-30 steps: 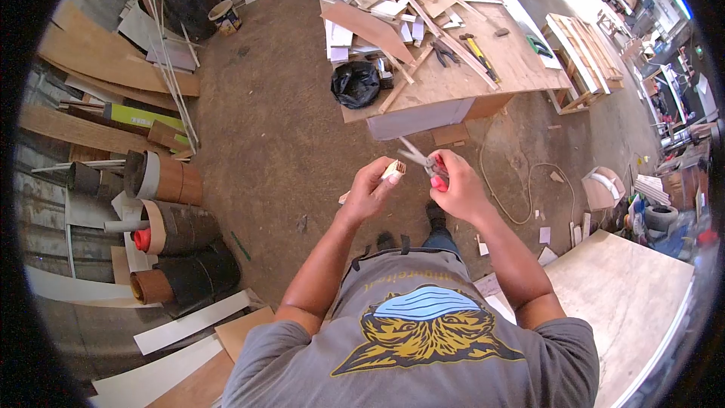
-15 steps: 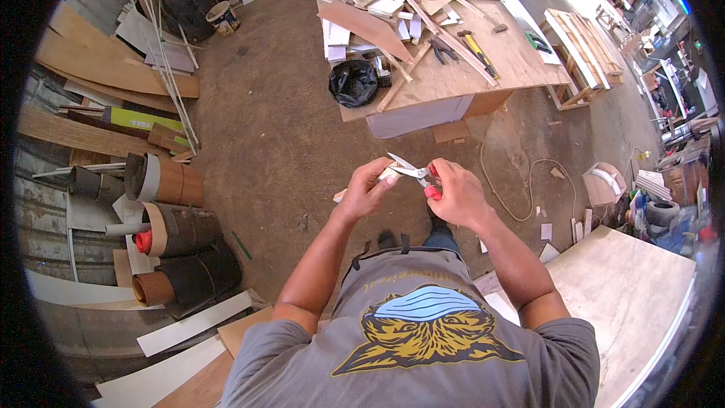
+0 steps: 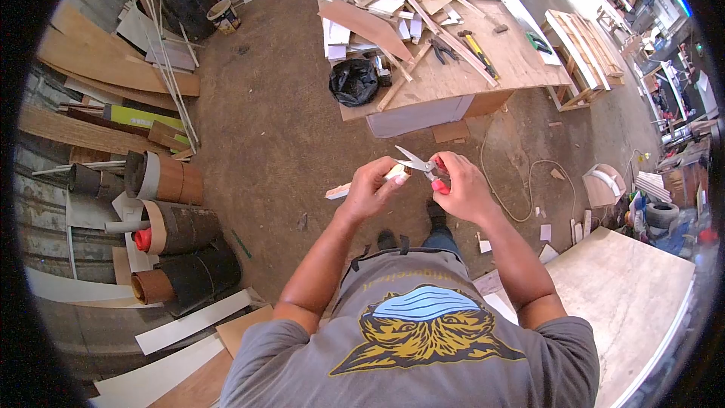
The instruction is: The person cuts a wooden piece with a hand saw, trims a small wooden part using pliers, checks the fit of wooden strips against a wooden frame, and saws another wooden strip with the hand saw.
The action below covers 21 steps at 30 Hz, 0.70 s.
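Note:
My left hand (image 3: 371,187) is closed around a pale strip of wood (image 3: 337,192), whose tail sticks out to the left below my wrist. Its other end shows between my thumb and fingers, close to the scissor blades. In my right hand (image 3: 462,187) is a pair of red-handled scissors (image 3: 412,159), fingers and thumb in the handles. The blades are parted and point left, just above the strip's end; whether they touch it I cannot tell.
Ahead, a plywood worktable (image 3: 521,60) carries piled wood offcuts (image 3: 377,0), a hammer (image 3: 477,53), pliers (image 3: 443,51) and a black bag (image 3: 353,83). Rolls of sheet material (image 3: 181,227) lie left. A cord (image 3: 529,215) crosses the floor; a plywood board (image 3: 619,287) is right.
Both hands have shifted slightly to the right. The strip's left tail shows more, and the scissors have turned a little, with the blades still parted.

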Available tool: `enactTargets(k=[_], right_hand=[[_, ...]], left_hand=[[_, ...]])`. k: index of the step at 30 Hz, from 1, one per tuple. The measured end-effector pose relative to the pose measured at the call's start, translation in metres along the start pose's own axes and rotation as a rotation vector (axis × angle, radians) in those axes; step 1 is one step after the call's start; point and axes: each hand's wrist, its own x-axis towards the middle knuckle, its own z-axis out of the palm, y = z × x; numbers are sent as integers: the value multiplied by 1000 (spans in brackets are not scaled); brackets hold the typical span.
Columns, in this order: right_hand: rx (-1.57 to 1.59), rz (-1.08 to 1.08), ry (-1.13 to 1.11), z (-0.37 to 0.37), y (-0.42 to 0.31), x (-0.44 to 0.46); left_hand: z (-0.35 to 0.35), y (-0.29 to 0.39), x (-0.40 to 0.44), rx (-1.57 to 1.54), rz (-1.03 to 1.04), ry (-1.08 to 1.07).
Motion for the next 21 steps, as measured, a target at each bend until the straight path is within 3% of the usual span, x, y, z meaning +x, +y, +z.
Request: enactTargets(k=[15, 21], right_hand=[[-134, 92, -119, -7, 3, -3], [-91, 135, -25, 9, 7, -6]], left_hand=[[-4, -5, 6, -13, 47, -83], [-1, -7, 3, -68, -135, -80]])
